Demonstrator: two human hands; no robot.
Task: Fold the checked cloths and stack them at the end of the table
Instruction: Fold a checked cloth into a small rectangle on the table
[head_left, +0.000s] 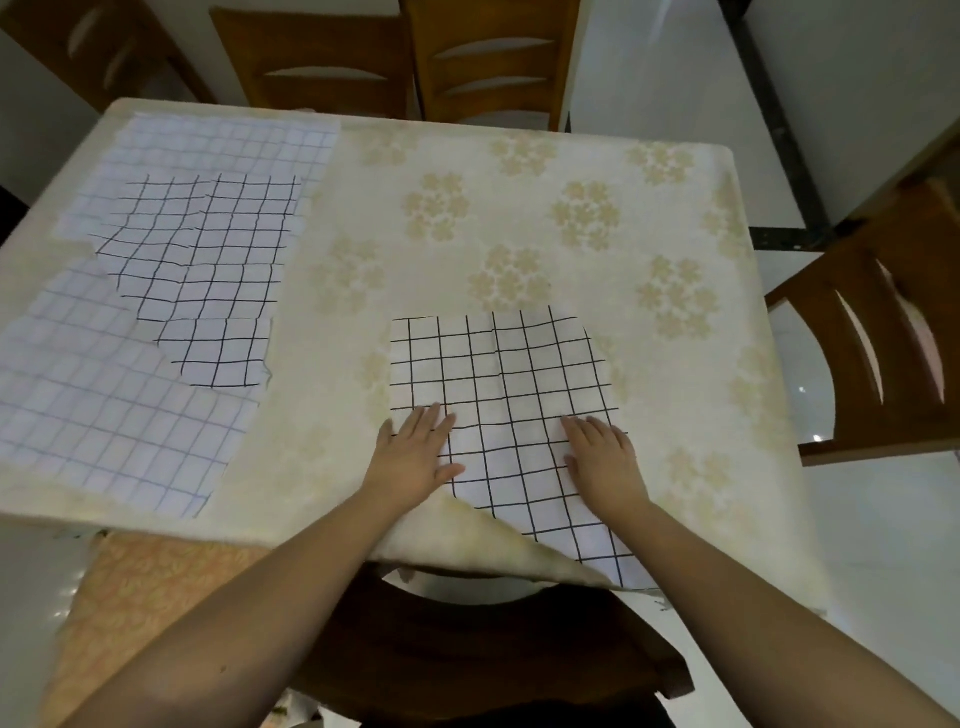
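At the left of the worktop (519, 171) lies a pale blue-checked cloth (104, 415), spread flat and reaching from the far left corner toward the near edge. A smaller black-checked cloth (208, 270) rests on top of it, rumpled, with an uneven left border; both appear unfolded and are judged to be waiting their turn, kept to one side so the centre stays free as a folding area

Right of centre, near the person's edge, lies the cloth in hand, a second black-checked cloth (498, 384). Its far portion sits flat on the flowered tablecover (675, 312); its near corner runs over the worktop edge, where a fold of the tablecover is turned up across it

The left hand (415, 457) rests palm down on the cloth's left border, fingers straight and close together, thumb out to the side; nothing is pinched. The right hand (602, 457) lies flat on the cloth further right, fingers extended and slightly spread, likewise gripping nothing. The two hands are well apart, which pins the fabric at two places and is judged to serve for smoothing or aligning it before a fold

No stack of folded cloths is visible at the far end of the worktop, so the task appears to be at an early stage. Wooden chairs (488, 57) stand around the worktop
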